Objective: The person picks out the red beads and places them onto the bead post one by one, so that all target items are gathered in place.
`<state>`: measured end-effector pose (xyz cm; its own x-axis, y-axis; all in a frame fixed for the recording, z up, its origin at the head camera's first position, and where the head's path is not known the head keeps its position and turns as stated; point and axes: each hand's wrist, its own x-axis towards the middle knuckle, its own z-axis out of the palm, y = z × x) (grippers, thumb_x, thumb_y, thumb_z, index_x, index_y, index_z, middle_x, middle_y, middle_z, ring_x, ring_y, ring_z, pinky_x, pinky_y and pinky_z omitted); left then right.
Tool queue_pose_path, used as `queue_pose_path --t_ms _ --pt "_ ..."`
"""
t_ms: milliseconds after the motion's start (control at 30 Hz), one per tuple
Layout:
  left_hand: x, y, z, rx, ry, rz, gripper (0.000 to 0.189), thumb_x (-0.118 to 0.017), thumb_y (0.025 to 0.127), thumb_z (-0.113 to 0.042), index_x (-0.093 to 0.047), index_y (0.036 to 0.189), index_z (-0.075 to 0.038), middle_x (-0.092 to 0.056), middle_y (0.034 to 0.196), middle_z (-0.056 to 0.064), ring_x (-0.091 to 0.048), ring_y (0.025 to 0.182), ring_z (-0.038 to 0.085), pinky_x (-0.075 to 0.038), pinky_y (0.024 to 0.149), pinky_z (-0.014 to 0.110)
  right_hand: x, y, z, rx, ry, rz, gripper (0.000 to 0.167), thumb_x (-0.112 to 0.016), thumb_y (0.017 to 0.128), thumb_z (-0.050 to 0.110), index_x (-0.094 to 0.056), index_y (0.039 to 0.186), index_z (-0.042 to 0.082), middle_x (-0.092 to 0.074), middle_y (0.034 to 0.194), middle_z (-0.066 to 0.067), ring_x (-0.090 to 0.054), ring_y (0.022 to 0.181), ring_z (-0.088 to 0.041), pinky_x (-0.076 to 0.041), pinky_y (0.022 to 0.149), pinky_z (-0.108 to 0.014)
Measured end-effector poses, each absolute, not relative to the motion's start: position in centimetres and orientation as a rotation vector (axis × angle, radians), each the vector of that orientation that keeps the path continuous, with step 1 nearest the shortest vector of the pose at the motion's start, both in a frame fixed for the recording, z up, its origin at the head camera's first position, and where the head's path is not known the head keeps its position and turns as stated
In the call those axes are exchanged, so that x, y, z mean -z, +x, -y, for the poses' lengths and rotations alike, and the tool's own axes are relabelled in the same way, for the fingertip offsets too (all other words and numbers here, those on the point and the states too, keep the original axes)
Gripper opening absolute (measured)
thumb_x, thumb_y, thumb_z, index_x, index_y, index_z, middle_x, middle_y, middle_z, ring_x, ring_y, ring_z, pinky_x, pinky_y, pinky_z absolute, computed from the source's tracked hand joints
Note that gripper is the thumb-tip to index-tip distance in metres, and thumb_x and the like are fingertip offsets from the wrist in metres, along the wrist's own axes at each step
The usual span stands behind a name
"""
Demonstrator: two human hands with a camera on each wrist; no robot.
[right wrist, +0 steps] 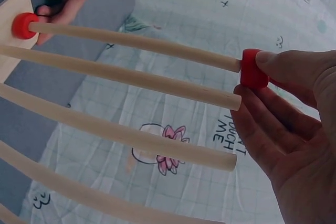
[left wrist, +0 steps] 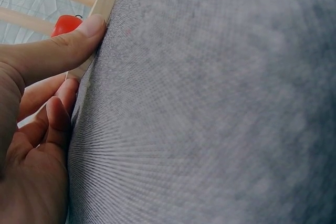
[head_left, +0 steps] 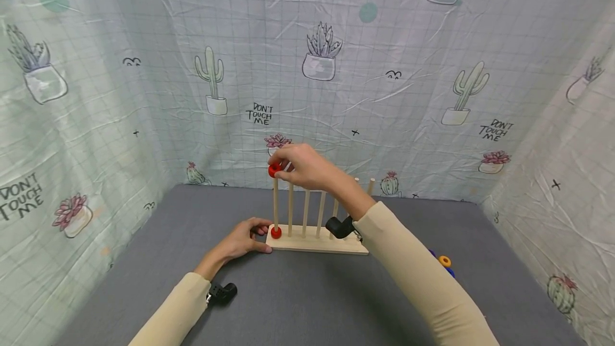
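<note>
A pale wooden peg rack (head_left: 312, 246) stands on the grey tabletop, with a row of several upright pegs. My left hand (head_left: 242, 240) grips its left end, thumb at the front corner and fingers behind. One red ring (head_left: 276, 233) sits at the foot of the leftmost peg. Between thumb and fingers, my right hand (head_left: 307, 167) pinches a second red ring (right wrist: 254, 71) at the very top of that same peg. In the right wrist view, the peg's tip (right wrist: 231, 65) meets this ring's underside.
Orange (head_left: 444, 261) and blue (head_left: 450, 272) rings lie on the table at the right, partly hidden behind the right sleeve (head_left: 413, 266). A cactus-print curtain (head_left: 288, 84) hangs behind and at both sides of the grey table (head_left: 288, 298).
</note>
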<state>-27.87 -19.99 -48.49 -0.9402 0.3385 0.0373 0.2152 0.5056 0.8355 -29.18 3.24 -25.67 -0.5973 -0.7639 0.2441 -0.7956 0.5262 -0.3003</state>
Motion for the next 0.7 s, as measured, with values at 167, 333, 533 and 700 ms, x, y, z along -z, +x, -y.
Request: queue_pose_path --t_ms 167,333,533,700 --pt "48.41 -27.8 19.91 -1.421 0.489 -2.614 0.07 -0.093 0.074 -0.014 -0.063 0.136 0.002 -0.064 0.113 0.011 -0.056 0.101 0.02 -0.044 0.078 0.023 25.77 -29.19 -3.28 -0.606 1.361 2.672 0.024 -0.068 0.1 0.014 -0.072 0.123 0.007 -0.071 0.117 -0.008 -0.07 0.104 -0.018 -0.057 0.087 -0.024" --pt "48.27 -27.72 19.84 -1.427 0.482 -2.611 0.071 -0.093 0.074 -0.014 -0.063 0.136 0.002 -0.064 0.114 0.011 -0.056 0.102 0.021 -0.044 0.078 0.023 25.72 -29.07 -3.41 -0.621 1.35 2.687 0.024 -0.068 0.1 0.013 -0.072 0.122 0.006 -0.072 0.116 -0.009 -0.07 0.103 -0.019 -0.057 0.087 -0.024" --pt "48.41 -27.71 19.87 -1.412 0.492 -2.622 0.072 -0.094 0.074 -0.016 -0.062 0.137 0.002 -0.064 0.114 0.011 -0.056 0.102 0.02 -0.043 0.079 0.023 25.91 -29.26 -3.34 -0.627 1.34 2.712 0.029 -0.068 0.1 0.013 -0.068 0.128 0.005 -0.073 0.116 -0.009 -0.072 0.104 -0.019 -0.057 0.087 -0.024" --pt "48.45 -27.65 19.88 -1.411 0.495 -2.627 0.073 -0.094 0.074 -0.016 -0.062 0.137 0.002 -0.064 0.115 0.011 -0.057 0.102 0.02 -0.044 0.079 0.023 26.04 -29.32 -3.2 -0.641 1.324 2.732 0.033 -0.069 0.1 0.013 -0.065 0.132 0.004 -0.074 0.116 -0.01 -0.071 0.105 -0.019 -0.057 0.088 -0.024"
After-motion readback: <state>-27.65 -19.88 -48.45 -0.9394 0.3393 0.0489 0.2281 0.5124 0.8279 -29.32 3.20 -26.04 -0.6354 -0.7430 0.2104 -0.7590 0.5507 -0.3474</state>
